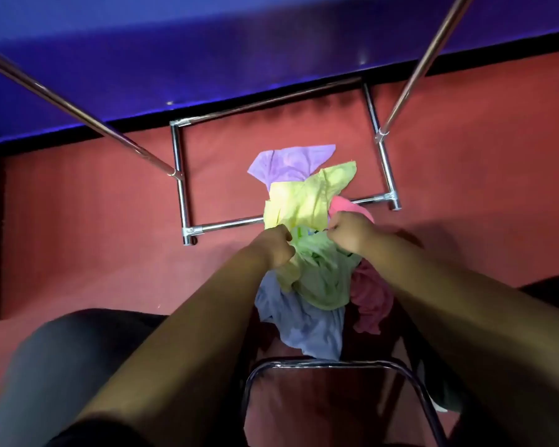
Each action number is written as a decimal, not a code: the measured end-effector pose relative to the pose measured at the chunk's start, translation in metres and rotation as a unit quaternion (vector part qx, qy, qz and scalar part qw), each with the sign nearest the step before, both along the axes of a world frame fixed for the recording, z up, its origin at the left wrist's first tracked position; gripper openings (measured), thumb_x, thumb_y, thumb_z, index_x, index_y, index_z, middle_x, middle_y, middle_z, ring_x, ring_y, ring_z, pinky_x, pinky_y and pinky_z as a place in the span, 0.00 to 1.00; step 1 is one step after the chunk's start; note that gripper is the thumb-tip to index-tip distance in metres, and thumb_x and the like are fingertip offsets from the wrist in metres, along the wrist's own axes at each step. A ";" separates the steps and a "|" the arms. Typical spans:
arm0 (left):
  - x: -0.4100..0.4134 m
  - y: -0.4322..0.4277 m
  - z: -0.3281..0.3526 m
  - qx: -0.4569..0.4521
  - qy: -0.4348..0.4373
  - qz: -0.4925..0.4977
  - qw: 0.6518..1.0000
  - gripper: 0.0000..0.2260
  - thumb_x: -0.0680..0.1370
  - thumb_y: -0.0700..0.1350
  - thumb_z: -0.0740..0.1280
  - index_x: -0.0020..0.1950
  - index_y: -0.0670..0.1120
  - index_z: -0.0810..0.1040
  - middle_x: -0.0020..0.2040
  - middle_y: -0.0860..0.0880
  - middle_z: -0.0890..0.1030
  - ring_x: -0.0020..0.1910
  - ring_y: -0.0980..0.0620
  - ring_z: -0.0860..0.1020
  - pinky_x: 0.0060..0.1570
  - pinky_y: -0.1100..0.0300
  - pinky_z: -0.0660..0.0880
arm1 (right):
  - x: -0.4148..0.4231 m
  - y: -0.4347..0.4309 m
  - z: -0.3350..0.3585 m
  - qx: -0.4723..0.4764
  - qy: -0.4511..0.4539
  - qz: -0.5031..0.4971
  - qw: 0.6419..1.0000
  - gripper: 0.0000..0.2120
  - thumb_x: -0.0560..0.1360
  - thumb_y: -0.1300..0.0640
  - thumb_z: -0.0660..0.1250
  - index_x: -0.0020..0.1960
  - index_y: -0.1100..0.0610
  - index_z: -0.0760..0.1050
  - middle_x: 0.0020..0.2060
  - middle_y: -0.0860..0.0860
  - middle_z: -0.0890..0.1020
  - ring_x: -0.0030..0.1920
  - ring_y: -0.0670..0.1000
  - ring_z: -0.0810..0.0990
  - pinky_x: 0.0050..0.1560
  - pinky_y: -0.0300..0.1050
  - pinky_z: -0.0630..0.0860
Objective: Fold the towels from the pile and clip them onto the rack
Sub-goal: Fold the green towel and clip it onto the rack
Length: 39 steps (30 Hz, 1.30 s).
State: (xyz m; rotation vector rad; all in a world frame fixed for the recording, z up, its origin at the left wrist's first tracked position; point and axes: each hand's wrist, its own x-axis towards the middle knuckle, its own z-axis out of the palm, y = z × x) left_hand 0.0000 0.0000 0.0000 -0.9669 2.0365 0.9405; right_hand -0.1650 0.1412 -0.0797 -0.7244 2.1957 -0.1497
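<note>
Floor (78,221) covered wall to wall in flat red-salmon. Far wall (207,43) lit blue-violet, small glints seen on it. Black skirting strip (46,141) run along the wall-floor joint. Curved dark tubular frame (336,362) seen at bottom centre. Soft shadows cast on the floor at right; left edge left dark.

A single head-worn view looks steeply down, close over both forearms, toward the floor (94,221) below.
</note>
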 end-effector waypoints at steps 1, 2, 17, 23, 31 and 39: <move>0.001 0.004 -0.010 0.002 -0.009 -0.004 1.000 0.22 0.81 0.44 0.66 0.76 0.47 0.74 0.72 0.43 0.77 0.68 0.42 0.76 0.55 0.60 0.70 | 0.005 -0.002 0.009 0.016 -0.014 0.009 1.000 0.15 0.69 0.43 0.63 0.41 0.56 0.75 0.38 0.47 0.81 0.46 0.56 0.84 0.46 0.45 0.78; 0.002 0.007 -0.016 0.002 -0.010 -0.003 1.000 0.22 0.81 0.44 0.66 0.76 0.47 0.74 0.72 0.43 0.76 0.69 0.42 0.76 0.54 0.61 0.69 | 0.010 -0.005 0.016 0.024 -0.039 0.015 0.999 0.09 0.76 0.51 0.64 0.43 0.55 0.77 0.42 0.50 0.81 0.49 0.57 0.83 0.47 0.43 0.74; 0.009 0.018 -0.103 -0.014 0.079 0.106 0.991 0.11 0.78 0.36 0.68 0.39 0.48 0.74 0.43 0.49 0.76 0.50 0.47 0.76 0.41 0.58 0.70 | 0.043 0.013 -0.034 -0.035 -0.077 0.036 0.996 0.25 0.79 0.63 0.67 0.74 0.47 0.78 0.84 0.52 0.62 0.83 0.53 0.63 0.82 0.43 0.59; -0.006 0.018 -0.106 0.061 0.099 0.227 0.967 0.24 0.81 0.40 0.72 0.77 0.45 0.74 0.72 0.51 0.73 0.56 0.54 0.73 0.52 0.59 0.74 | 0.042 0.007 -0.041 0.024 -0.093 0.084 0.992 0.32 0.79 0.65 0.62 0.80 0.44 0.71 0.87 0.47 0.50 0.87 0.56 0.52 0.84 0.47 0.56; 0.001 0.017 -0.122 0.053 0.092 0.248 0.963 0.14 0.81 0.38 0.66 0.66 0.44 0.83 0.54 0.45 0.82 0.52 0.47 0.79 0.47 0.61 0.73 | 0.045 0.001 -0.043 0.090 -0.058 0.162 0.981 0.33 0.82 0.60 0.62 0.86 0.54 0.59 0.87 0.53 0.56 0.85 0.58 0.58 0.83 0.51 0.59; -0.012 0.009 -0.088 0.002 0.155 0.302 0.941 0.09 0.76 0.43 0.75 0.49 0.47 0.74 0.43 0.47 0.80 0.37 0.47 0.77 0.37 0.58 0.74 | 0.032 -0.016 0.008 -0.028 0.008 -0.001 1.000 0.15 0.80 0.58 0.67 0.64 0.45 0.82 0.61 0.46 0.83 0.60 0.52 0.83 0.56 0.39 0.75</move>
